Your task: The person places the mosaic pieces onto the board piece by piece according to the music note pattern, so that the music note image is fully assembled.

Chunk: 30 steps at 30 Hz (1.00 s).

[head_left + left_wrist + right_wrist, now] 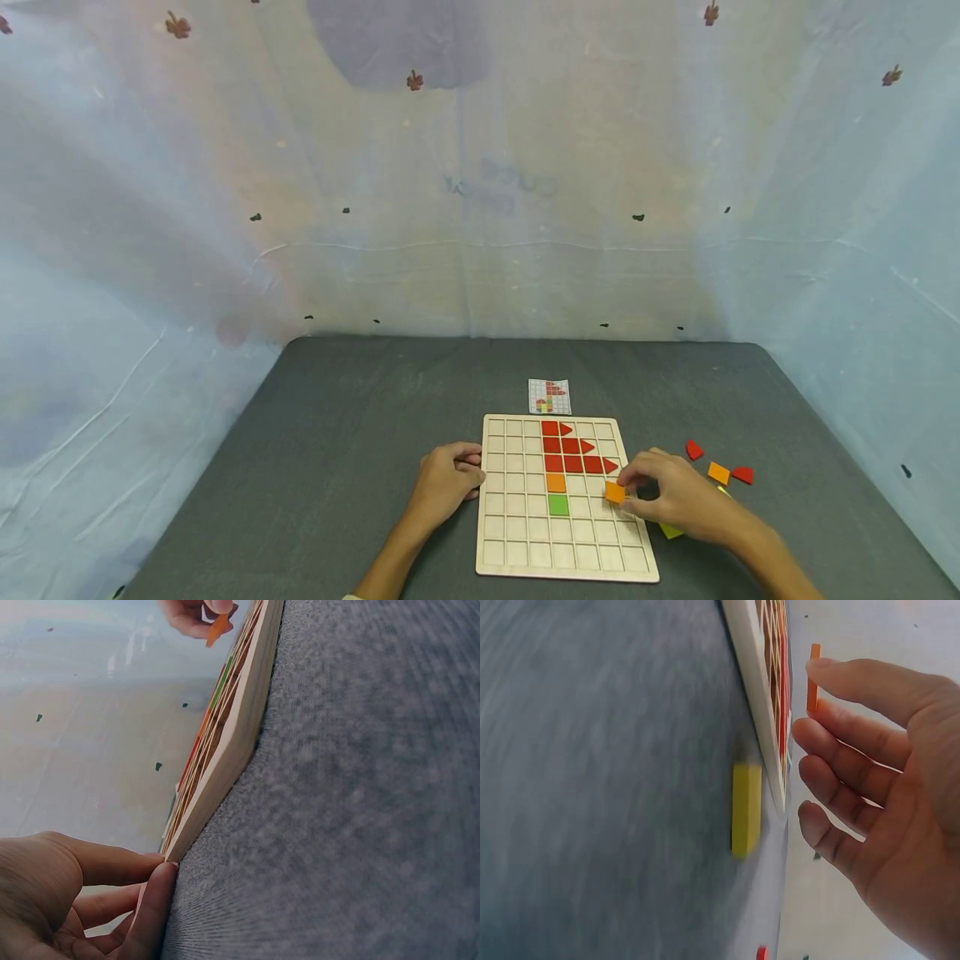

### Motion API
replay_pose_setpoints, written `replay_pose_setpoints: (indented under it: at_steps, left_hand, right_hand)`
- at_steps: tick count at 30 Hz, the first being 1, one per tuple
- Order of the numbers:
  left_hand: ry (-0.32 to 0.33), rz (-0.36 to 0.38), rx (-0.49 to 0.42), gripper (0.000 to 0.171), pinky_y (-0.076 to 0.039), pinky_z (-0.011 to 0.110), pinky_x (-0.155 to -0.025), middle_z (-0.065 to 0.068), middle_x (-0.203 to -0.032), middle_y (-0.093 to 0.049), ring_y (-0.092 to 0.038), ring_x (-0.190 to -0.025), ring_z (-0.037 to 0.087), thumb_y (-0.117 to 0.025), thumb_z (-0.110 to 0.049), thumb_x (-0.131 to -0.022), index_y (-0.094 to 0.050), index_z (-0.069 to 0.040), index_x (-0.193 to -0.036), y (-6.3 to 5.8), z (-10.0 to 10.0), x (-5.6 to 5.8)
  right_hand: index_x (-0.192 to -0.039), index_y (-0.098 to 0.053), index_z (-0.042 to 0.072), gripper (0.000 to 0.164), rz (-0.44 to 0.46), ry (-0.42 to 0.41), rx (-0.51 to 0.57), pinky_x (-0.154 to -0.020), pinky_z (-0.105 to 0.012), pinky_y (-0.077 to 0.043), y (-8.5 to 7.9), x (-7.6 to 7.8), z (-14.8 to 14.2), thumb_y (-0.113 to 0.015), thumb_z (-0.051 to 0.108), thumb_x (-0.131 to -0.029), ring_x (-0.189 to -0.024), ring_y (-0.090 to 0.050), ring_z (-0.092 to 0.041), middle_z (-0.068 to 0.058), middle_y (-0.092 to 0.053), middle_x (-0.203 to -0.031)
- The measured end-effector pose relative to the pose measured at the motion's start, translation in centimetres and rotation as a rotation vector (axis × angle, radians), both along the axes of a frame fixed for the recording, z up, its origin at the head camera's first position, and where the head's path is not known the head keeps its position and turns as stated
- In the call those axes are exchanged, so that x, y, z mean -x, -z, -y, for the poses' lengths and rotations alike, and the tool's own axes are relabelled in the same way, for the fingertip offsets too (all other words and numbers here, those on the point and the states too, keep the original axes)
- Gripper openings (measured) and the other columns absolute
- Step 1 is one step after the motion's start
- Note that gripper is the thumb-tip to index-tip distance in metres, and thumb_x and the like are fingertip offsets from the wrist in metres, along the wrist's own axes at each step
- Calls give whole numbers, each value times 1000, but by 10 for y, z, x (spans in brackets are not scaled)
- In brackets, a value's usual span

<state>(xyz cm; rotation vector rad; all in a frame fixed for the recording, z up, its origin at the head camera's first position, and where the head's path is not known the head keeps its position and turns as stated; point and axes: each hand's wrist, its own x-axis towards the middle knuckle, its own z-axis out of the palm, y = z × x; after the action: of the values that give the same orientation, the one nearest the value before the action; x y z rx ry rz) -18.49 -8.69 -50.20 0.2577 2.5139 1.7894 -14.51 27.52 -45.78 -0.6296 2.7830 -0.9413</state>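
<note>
A wooden grid board (pixel 515 530) lies on the dark table. My left hand (pixel 442 485) holds its left edge between thumb and index finger, as the left wrist view shows at the board's rim (pixel 238 724). Over the right part of the grid, my right hand (pixel 678 496) pinches an orange square tile (pixel 615 492) between thumb and fingertips. In the right wrist view this orange tile (pixel 813 679) is seen edge-on, above the board. Red pieces (pixel 573 464) fill parts of the upper rows, with an orange tile (pixel 555 482) and a green tile (pixel 558 505) beneath them.
A small printed pattern card (pixel 549 397) lies just behind the board. Right of the board are red rounded pieces (pixel 742 475), an orange tile (pixel 718 473) and a yellow piece (pixel 670 531), partly hidden by my right hand. A pale sheet (pixel 465 283) hangs around the table.
</note>
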Motion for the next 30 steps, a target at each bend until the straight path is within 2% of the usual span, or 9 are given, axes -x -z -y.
replay_pose_setpoints:
  at_steps: [4,8,11,19,25,30]
  left_hand:
    - [-3,3,-3,34,-63,23,-62,14,-102,-72,-70,-83,17,-74,4,-86,-72,10,-120,0,0,0]
    - [-4,1,2,35,-63,23,-62,15,-102,-72,-70,-82,17,-73,4,-86,-72,9,-120,0,0,0]
    - [-3,-2,7,35,-63,23,-62,15,-102,-72,-69,-82,17,-73,3,-86,-72,10,-120,1,0,0]
    - [-5,4,-1,35,-63,24,-62,14,-102,-72,-70,-82,17,-73,4,-86,-72,9,-121,0,0,0]
    - [-10,8,1,35,-63,23,-61,14,-102,-72,-70,-82,17,-73,4,-86,-73,9,-120,0,-1,0]
    - [-13,7,4,34,-63,23,-61,13,-101,-72,-70,-82,17,-74,4,-86,-73,8,-120,0,-1,0]
  right_hand:
    - [-104,-74,23,21,-15,-23,-1,-76,-27,-54,0,2,11,-84,34,-90,-90,-56,-3,11,-63,-101]
    - [-102,-74,24,19,-88,-72,2,-75,-26,-52,2,3,21,-85,34,-89,-90,-55,-4,13,-64,-99]
    - [-102,-73,26,18,-102,-100,0,-78,-27,-53,3,4,28,-84,34,-90,-92,-56,-4,15,-64,-101]
    - [-103,-73,24,17,-80,-156,34,-80,-25,-55,6,3,44,-84,30,-91,-92,-58,-2,15,-64,-99]
    - [-103,-72,29,19,-28,-141,16,-81,-24,-53,8,-1,53,-84,35,-90,-93,-56,-2,17,-64,-98]
    - [-101,-73,30,17,-35,-163,19,-78,-23,-51,9,-2,58,-85,33,-89,-90,-55,-2,18,-64,-95]
